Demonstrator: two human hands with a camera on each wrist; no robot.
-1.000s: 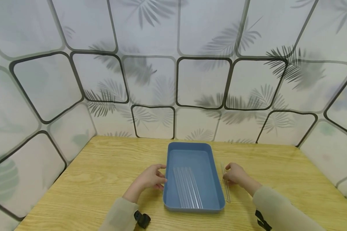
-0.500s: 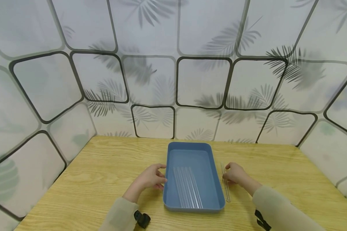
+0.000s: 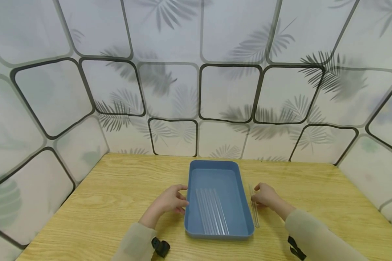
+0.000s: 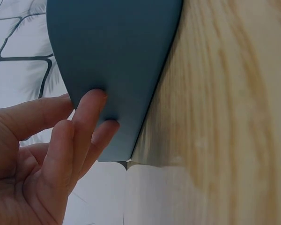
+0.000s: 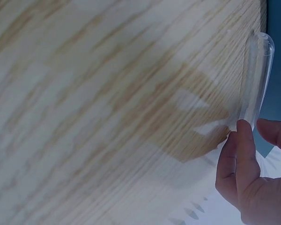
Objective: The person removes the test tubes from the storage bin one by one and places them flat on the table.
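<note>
A blue tray [image 3: 215,181] holds several clear tubes [image 3: 211,212] lying side by side, slightly slanted. At its left wall is my left hand [image 3: 170,200]; in the left wrist view the fingertips of that hand [image 4: 61,145] touch the tray's outer side [image 4: 112,61], fingers relaxed. Right of the tray, my right hand [image 3: 268,197] pinches a clear tube [image 3: 255,215] between thumb and fingers. The right wrist view shows this tube [image 5: 256,79] close beside the tray wall [image 5: 278,61], rising out of the right hand's [image 5: 257,173] fingertips. Whether it is one tube or two, I cannot tell.
The wooden table [image 3: 124,188] spreads out on both sides of the tray. Behind it and at both sides stands a pale patterned curtain [image 3: 228,94]. Black straps with a small device [image 3: 161,248] sit at the wrists.
</note>
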